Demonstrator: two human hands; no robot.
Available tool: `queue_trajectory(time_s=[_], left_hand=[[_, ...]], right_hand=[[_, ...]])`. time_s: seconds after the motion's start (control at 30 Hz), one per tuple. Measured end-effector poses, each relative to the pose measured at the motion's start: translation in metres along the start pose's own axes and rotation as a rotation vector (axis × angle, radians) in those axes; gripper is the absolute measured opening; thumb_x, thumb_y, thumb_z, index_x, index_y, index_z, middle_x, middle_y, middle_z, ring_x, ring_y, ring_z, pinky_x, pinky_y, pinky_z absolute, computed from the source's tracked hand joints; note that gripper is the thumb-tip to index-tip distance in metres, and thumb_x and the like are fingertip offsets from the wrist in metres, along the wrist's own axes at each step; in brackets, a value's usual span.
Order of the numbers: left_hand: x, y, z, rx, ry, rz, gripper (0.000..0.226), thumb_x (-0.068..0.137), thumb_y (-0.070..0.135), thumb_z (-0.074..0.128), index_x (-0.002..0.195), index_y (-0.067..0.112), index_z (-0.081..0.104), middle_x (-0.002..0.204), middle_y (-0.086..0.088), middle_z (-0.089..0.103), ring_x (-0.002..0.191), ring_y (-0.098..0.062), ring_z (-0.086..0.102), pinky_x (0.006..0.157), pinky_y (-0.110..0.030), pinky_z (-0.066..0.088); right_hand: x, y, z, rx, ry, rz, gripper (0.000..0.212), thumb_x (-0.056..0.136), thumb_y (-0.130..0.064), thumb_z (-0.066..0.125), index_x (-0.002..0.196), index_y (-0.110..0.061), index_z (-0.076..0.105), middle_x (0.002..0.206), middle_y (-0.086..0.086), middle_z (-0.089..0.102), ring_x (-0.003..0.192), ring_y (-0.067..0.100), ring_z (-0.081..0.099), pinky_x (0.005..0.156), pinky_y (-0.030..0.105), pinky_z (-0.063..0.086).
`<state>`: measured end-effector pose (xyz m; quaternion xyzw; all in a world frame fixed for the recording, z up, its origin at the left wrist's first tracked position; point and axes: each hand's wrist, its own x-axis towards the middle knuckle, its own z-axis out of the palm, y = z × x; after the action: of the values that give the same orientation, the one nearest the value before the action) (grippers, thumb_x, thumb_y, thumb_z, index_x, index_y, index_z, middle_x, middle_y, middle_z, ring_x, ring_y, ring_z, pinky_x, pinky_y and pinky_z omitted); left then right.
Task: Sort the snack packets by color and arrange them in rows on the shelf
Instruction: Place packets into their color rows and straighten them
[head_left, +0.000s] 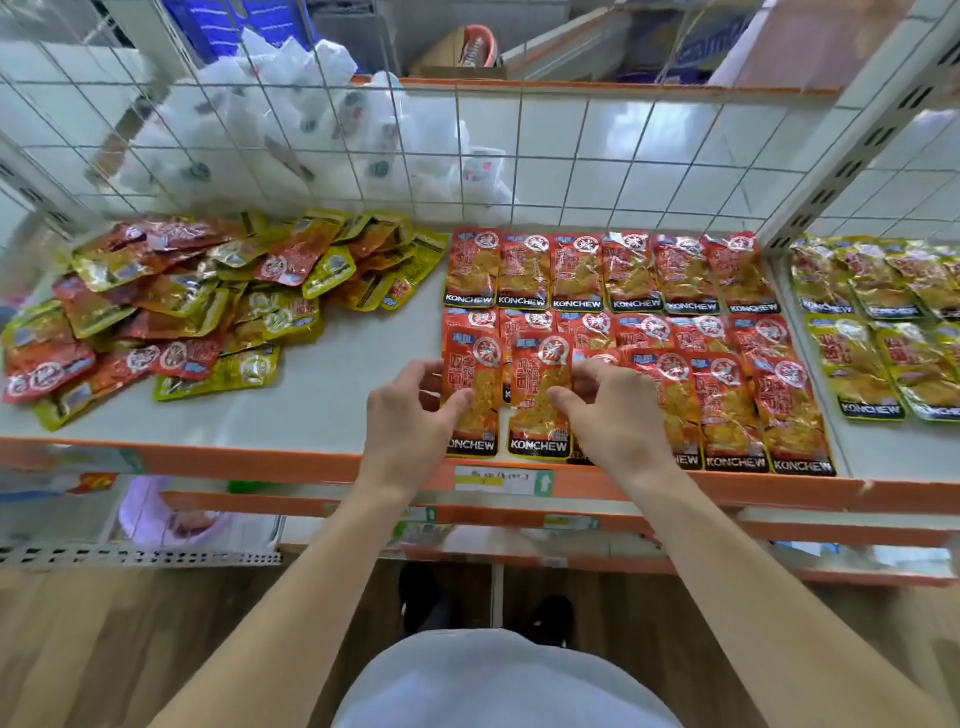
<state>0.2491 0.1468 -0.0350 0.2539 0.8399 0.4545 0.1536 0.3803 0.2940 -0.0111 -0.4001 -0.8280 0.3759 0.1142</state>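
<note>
At shelf (332, 364) front: we pinch red packets, left hand (410, 410) one (470, 395), right hand (613, 410) another (540, 400); long axes 12–6; unsorted pile (171, 306) at 10, left nearer.

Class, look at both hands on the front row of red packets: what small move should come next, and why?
Probably lay the two red packets flat. The left hand pinches one red packet, the right hand another, both already over the front row's left end, level with their neighbours.
</note>
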Motion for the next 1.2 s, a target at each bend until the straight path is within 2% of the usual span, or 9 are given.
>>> queue_trajectory(time_s=[0.1,0.2,0.3,0.37,0.43,0.53,0.87,1.03,1.2], left_hand=[[-0.001,-0.005,0.001,0.181,0.001,0.073,0.041,0.086,0.03,0.079,0.119,0.009,0.068,0.099,0.002,0.064,0.08,-0.007,0.06,0.067,-0.009,0.048],[-0.001,-0.011,0.001,0.255,0.026,0.081,0.044,0.086,0.035,0.078,0.118,0.008,0.068,0.111,-0.003,0.054,0.107,-0.019,0.055,0.086,-0.031,0.055],[0.002,-0.013,0.002,0.304,0.022,0.15,0.057,0.089,0.041,0.072,0.136,0.013,0.055,0.129,-0.008,0.054,0.122,-0.023,0.048,0.1,-0.043,0.05],[0.007,-0.014,0.004,0.408,-0.028,0.195,0.067,0.091,0.054,0.064,0.147,0.026,0.042,0.142,-0.009,0.052,0.131,-0.027,0.044,0.106,-0.046,0.043],[0.011,-0.014,0.006,0.507,-0.084,0.216,0.072,0.089,0.065,0.054,0.152,0.034,0.036,0.152,-0.01,0.045,0.14,-0.03,0.036,0.112,-0.048,0.035],[0.008,-0.018,0.011,0.539,-0.118,0.239,0.076,0.086,0.067,0.049,0.151,0.03,0.041,0.156,-0.007,0.041,0.144,-0.027,0.029,0.116,-0.049,0.035],[0.002,-0.024,0.013,0.525,-0.083,0.28,0.072,0.09,0.063,0.056,0.149,0.025,0.04,0.16,-0.004,0.033,0.146,-0.022,0.026,0.118,-0.046,0.034],[-0.018,-0.01,-0.002,0.368,0.033,0.259,0.1,0.094,0.055,0.06,0.158,0.03,-0.012,0.169,0.002,0.003,0.152,-0.015,0.008,0.12,-0.034,0.014],[-0.05,-0.012,-0.032,0.389,0.305,0.293,0.097,0.093,0.051,0.059,0.161,0.022,-0.004,0.169,-0.001,0.01,0.152,-0.021,0.018,0.123,-0.041,0.02]], right_hand=[[-0.002,0.004,0.004,-0.139,0.034,-0.033,0.036,0.087,-0.03,0.077,0.114,-0.007,0.07,0.091,0.0,0.065,0.085,0.016,0.061,0.084,0.028,0.052],[-0.003,0.008,0.006,-0.19,0.064,-0.057,0.054,0.085,-0.036,0.077,0.131,-0.013,0.063,0.105,0.001,0.052,0.103,0.019,0.052,0.092,0.025,0.041],[0.003,0.007,0.008,-0.25,0.088,-0.166,0.063,0.083,-0.043,0.077,0.138,-0.02,0.057,0.124,0.003,0.051,0.121,0.021,0.045,0.104,0.034,0.038],[0.007,0.006,0.01,-0.361,0.018,-0.277,0.07,0.083,-0.051,0.074,0.144,-0.027,0.05,0.148,0.003,0.043,0.139,0.023,0.033,0.113,0.044,0.027],[0.01,0.006,0.012,-0.504,-0.142,-0.359,0.075,0.087,-0.058,0.064,0.152,-0.035,0.035,0.164,-0.003,0.02,0.153,0.02,0.009,0.119,0.05,0.007],[0.011,0.014,0.017,-0.584,-0.262,-0.404,0.074,0.093,-0.063,0.051,0.156,-0.041,0.019,0.167,-0.011,0.001,0.153,0.012,-0.009,0.118,0.053,-0.011],[0.007,0.018,0.016,-0.64,-0.292,-0.403,0.072,0.095,-0.068,0.035,0.157,-0.044,0.006,0.167,-0.01,-0.012,0.152,0.014,-0.019,0.116,0.058,-0.012],[0.007,0.007,0.006,-0.469,-0.208,-0.469,0.073,0.09,-0.068,0.047,0.153,-0.045,0.021,0.166,-0.013,0.002,0.153,0.016,-0.009,0.117,0.056,-0.002],[0.011,-0.012,0.016,-0.294,-0.062,-0.59,0.062,0.084,-0.058,0.064,0.139,-0.033,0.054,0.151,-0.004,0.044,0.144,0.023,0.029,0.111,0.053,0.016]])
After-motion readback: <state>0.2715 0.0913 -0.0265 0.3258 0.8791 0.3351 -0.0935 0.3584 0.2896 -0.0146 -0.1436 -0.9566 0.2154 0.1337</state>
